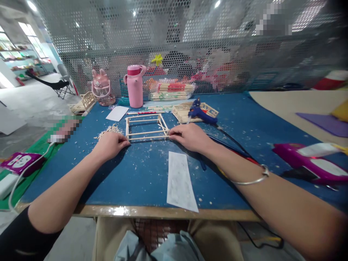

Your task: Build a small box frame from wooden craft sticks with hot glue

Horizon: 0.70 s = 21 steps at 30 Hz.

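Observation:
A small box-shaped frame of thin wooden sticks [148, 135] stands on the blue table mat between my hands. My left hand [112, 144] has its fingertips closed at the frame's lower left corner. At the right end, my right hand [190, 136] pinches the near right corner with thumb and forefinger. Just behind my left hand is a pile of short cut stick pieces [112, 128]. A blue glue gun [202, 113] lies past my right hand, its body over a tray-like stick construction [181, 113]. A white paper strip [180, 179] lies nearer to me.
A pink bottle [135, 90], a rabbit-eared jar [102, 88] and bagged sticks [171, 90] line the back, before a perforated metal screen [122, 43]. A magenta tool [312, 163] lies at right. Pliers-like handles and a cable run under my right forearm. A power strip [23, 161] sits left.

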Available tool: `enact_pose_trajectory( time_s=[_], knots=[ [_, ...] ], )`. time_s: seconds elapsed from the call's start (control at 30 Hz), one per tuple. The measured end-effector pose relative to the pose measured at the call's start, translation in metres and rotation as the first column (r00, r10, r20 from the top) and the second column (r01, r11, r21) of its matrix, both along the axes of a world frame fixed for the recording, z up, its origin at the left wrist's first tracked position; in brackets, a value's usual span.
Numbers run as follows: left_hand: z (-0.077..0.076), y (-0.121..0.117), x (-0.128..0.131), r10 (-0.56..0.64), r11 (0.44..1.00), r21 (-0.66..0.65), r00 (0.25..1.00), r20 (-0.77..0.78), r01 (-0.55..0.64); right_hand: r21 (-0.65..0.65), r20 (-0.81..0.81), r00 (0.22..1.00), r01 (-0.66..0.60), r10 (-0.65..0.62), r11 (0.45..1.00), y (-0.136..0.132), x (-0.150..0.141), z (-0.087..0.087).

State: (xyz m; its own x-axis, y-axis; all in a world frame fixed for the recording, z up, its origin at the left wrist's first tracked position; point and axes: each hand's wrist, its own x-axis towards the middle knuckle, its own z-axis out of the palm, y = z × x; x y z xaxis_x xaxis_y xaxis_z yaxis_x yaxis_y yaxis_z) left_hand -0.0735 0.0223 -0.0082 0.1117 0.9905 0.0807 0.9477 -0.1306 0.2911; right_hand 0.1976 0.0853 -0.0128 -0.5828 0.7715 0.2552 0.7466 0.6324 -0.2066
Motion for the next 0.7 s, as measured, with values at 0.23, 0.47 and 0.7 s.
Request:
enact_pose_trajectory(
  time_s=[0.23,0.47,0.7],
  knots=[
    [-0.0001,-0.0002,0.0007,0.007,1.0,0.003,1.0,-0.01,-0.007,-0.008,-0.002,1.0,0.013,-0.014,1.0,-0.0014,-0.0003,0.0014],
    [-0.0018,-0.0011,0.0002,0.049,0.998,0.04,0.998,-0.044,-0.047,-0.004,0.011,0.999,0.038,-0.038,0.999,-0.0026,-0.001,0.0019],
    [0.0032,-0.0044,0.0055,0.095,0.995,0.013,0.991,-0.096,-0.095,-0.013,0.009,0.999,0.041,-0.041,0.999,-0.003,-0.0016,0.0026]
  ],
)
